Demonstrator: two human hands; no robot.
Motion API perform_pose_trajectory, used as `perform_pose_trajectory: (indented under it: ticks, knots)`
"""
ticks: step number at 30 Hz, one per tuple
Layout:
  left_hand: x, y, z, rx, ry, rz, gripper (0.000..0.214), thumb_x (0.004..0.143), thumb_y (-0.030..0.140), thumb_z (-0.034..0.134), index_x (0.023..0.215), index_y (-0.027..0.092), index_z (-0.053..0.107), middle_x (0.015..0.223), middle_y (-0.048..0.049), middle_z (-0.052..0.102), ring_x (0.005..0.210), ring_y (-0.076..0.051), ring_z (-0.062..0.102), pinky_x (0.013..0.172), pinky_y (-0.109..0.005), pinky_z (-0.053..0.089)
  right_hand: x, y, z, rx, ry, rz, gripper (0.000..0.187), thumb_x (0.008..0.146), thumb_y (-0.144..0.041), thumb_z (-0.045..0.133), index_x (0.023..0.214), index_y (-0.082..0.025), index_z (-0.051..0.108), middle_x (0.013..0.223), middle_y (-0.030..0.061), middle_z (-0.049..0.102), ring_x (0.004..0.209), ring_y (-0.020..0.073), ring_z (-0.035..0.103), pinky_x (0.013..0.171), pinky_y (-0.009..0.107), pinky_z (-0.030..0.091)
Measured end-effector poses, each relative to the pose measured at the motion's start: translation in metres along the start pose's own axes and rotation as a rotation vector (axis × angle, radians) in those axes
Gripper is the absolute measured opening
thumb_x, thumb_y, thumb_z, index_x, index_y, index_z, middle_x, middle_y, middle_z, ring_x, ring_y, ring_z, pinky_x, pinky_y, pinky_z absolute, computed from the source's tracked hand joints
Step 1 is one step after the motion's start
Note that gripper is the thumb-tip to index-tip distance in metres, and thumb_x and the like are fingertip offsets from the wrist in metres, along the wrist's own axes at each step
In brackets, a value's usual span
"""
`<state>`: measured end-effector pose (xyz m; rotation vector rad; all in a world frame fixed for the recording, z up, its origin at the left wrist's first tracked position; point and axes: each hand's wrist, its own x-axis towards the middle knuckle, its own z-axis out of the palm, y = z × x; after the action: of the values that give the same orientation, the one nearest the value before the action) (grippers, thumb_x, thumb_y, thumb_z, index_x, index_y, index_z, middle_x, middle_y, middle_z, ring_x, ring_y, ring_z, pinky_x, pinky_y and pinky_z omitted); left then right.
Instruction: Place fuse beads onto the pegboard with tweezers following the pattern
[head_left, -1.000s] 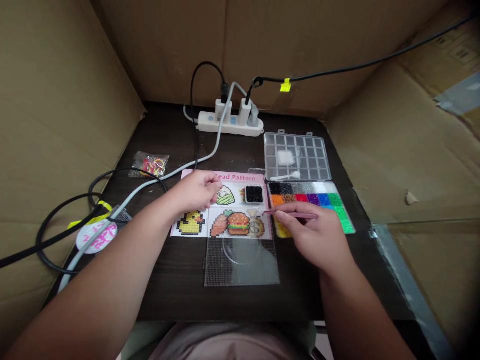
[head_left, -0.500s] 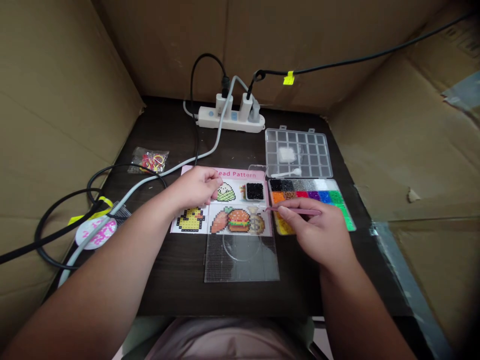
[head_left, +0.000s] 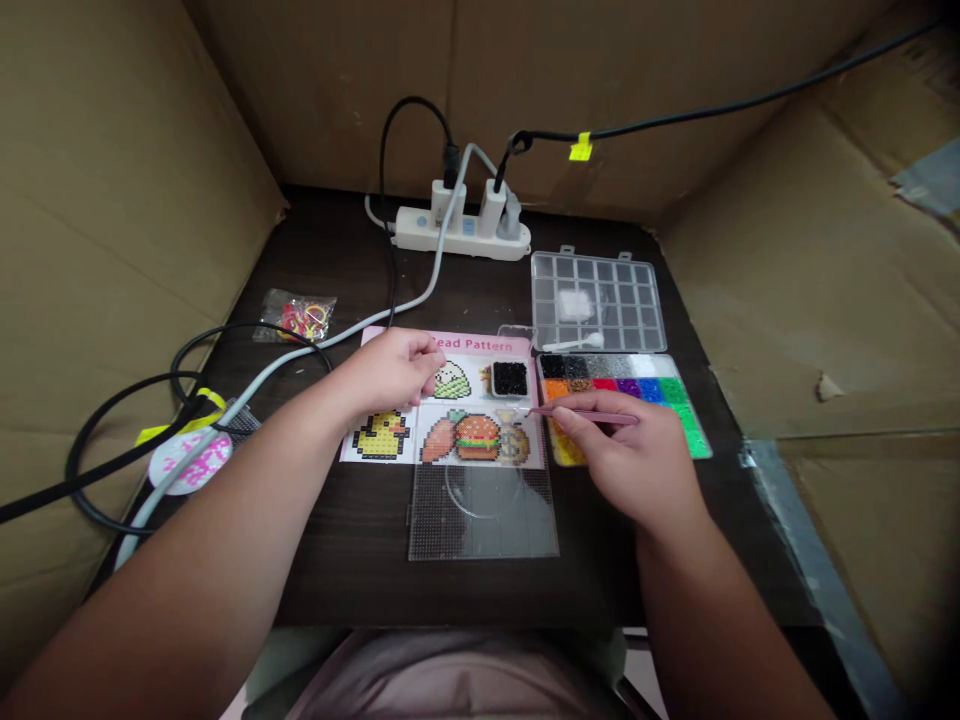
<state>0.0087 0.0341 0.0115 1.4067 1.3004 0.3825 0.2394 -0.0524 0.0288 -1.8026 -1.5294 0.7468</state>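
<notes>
My right hand (head_left: 626, 462) is shut on slim pink tweezers (head_left: 589, 414), whose tips point left and reach over the pink-headed bead pattern sheet (head_left: 471, 344). Below that hand lies a tray of coloured beads (head_left: 622, 380) in many compartments, partly covered by my fingers. My left hand (head_left: 390, 373) rests on the sheet's upper left, holding nothing. A small dish of black beads (head_left: 510, 378) sits on the sheet. A clear pegboard (head_left: 480, 515) lies under the sheet's lower edge, with a round outline showing in it.
A clear compartment box (head_left: 598, 300) holding a white spoon stands behind the bead tray. Behind the sheet are a white power strip (head_left: 457, 232) and several cables. A bag of rubber bands (head_left: 295, 316) lies at left. Cardboard walls (head_left: 120, 250) surround the dark table (head_left: 337, 580).
The whole scene sits slightly higher in the view, from a small head movement. My hands and the tweezers hold nearly the same places over the sheet and tray.
</notes>
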Motion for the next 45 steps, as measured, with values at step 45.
perform_pose_trajectory:
  ticks: [45]
  knots:
    - [-0.003, 0.008, 0.001, 0.023, 0.005, -0.031, 0.018, 0.089, 0.024, 0.046, 0.072, 0.017, 0.05, 0.064, -0.0016, 0.054, 0.047, -0.006, 0.046, 0.044, -0.02, 0.038, -0.003, -0.002, -0.004, -0.01, 0.003, -0.015, 0.014, 0.073, -0.032, 0.066, 0.075, -0.02, 0.072, 0.071, 0.0043, 0.071, 0.063, 0.0184, 0.066, 0.057, 0.028, 0.053]
